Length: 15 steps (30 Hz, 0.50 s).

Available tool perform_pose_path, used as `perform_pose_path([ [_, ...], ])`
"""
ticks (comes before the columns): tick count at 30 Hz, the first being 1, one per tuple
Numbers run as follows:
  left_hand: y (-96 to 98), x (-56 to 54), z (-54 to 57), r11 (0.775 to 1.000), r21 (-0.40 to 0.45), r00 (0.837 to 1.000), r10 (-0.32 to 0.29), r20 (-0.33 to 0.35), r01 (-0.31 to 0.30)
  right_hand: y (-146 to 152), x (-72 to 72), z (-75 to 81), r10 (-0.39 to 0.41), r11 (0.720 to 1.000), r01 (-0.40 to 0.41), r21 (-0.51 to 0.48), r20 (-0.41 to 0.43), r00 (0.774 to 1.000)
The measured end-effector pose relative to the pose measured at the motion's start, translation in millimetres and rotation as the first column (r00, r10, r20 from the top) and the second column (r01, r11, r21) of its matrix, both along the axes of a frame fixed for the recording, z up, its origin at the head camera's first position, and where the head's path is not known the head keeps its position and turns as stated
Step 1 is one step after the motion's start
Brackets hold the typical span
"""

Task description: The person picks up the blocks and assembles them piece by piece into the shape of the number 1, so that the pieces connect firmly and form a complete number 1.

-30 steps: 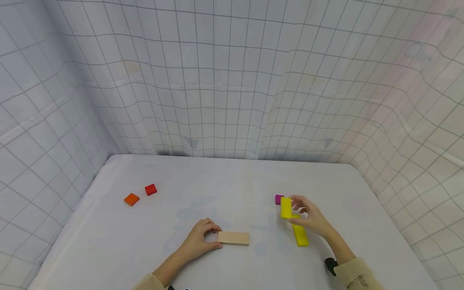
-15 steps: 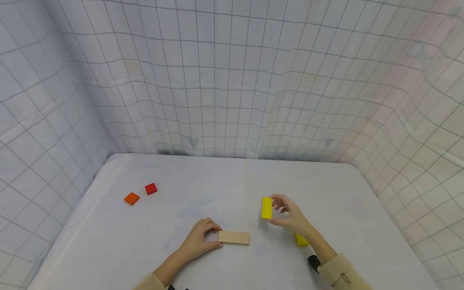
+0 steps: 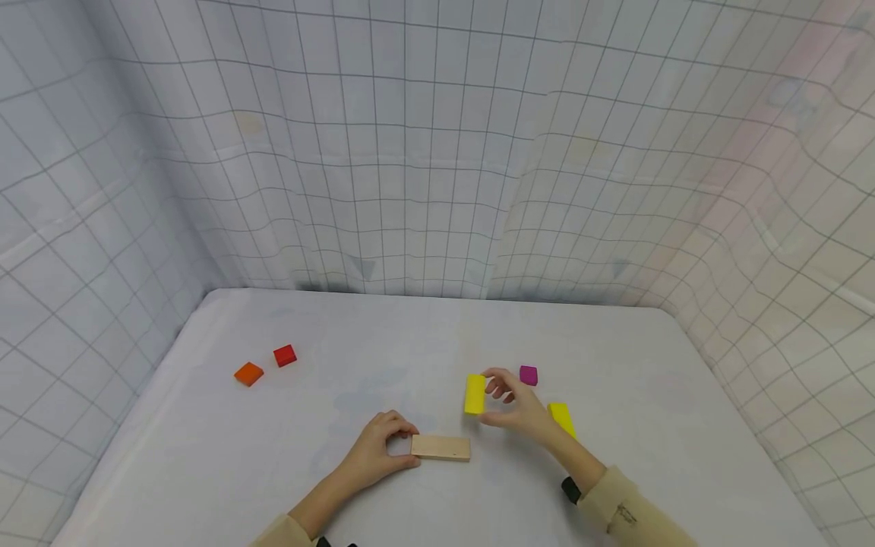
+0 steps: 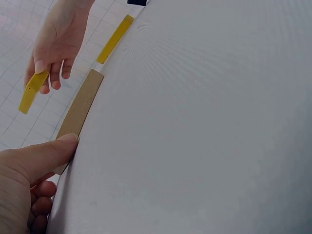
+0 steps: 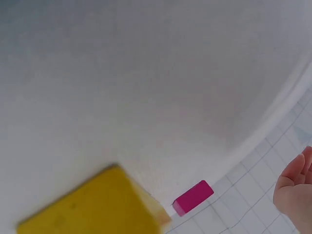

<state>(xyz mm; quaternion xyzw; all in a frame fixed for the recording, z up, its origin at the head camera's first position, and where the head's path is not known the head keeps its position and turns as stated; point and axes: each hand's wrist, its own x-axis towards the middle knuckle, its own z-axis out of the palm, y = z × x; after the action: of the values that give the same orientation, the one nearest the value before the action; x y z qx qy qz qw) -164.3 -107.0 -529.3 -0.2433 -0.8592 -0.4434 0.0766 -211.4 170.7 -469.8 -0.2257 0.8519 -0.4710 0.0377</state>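
Note:
My left hand (image 3: 374, 450) pinches the left end of a plain wooden block (image 3: 443, 448) lying flat on the white table. Its thumb presses the near side of the block in the left wrist view. Up and to the right of that block, my right hand (image 3: 517, 410) holds a yellow block (image 3: 475, 395) between thumb and fingers. In the left wrist view this yellow block (image 4: 33, 92) is raised above the table. A second yellow block (image 3: 560, 418) lies on the table, partly hidden by the right forearm. Behind the right hand sits a small magenta block (image 3: 529, 375).
An orange block (image 3: 249, 374) and a red block (image 3: 285, 355) lie at the far left of the table (image 3: 383, 342). Grid-patterned white curtains (image 3: 437, 152) stand around the back and both sides. A black wrist device (image 3: 570, 490) sits at the right cuff.
My right hand has moved left with the yellow block, toward the wooden block. The magenta block, hidden half a second ago, shows again. The left hand and wooden block have stayed in place.

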Motion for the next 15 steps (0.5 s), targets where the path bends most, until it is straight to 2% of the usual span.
perform_pose_path([
  [2,-0.1,-0.2,0.6,1.0,0.0,1.0,-0.001,-0.006,0.001,-5,1.5,3.2,0.001,1.0,-0.001,0.006,0.0,1.0],
  [5,0.1,-0.2,2.4,1.0,-0.006,1.0,0.001,0.02,-0.001,-14,8.0,18.3,0.004,1.0,-0.004,0.004,0.027,1.0],
  [6,0.2,-0.2,3.0,1.0,-0.009,1.0,0.002,0.03,-0.001,-15,7.7,17.9,0.001,1.0,-0.001,0.009,0.033,0.999],
  [9,0.5,0.1,4.0,1.0,-0.01,0.998,0.002,0.055,-0.001,-16,4.3,11.5,-0.011,0.999,0.009,0.034,0.043,0.999],
  [12,0.5,0.4,3.5,1.0,-0.006,0.998,-0.003,0.055,0.003,-14,-4.4,-7.8,-0.03,0.998,0.028,0.051,0.035,0.999],
  [15,0.6,0.8,3.1,1.0,-0.002,0.999,-0.006,0.053,0.006,-15,-5.2,-11.3,-0.033,0.998,0.031,0.051,0.032,0.999],
])
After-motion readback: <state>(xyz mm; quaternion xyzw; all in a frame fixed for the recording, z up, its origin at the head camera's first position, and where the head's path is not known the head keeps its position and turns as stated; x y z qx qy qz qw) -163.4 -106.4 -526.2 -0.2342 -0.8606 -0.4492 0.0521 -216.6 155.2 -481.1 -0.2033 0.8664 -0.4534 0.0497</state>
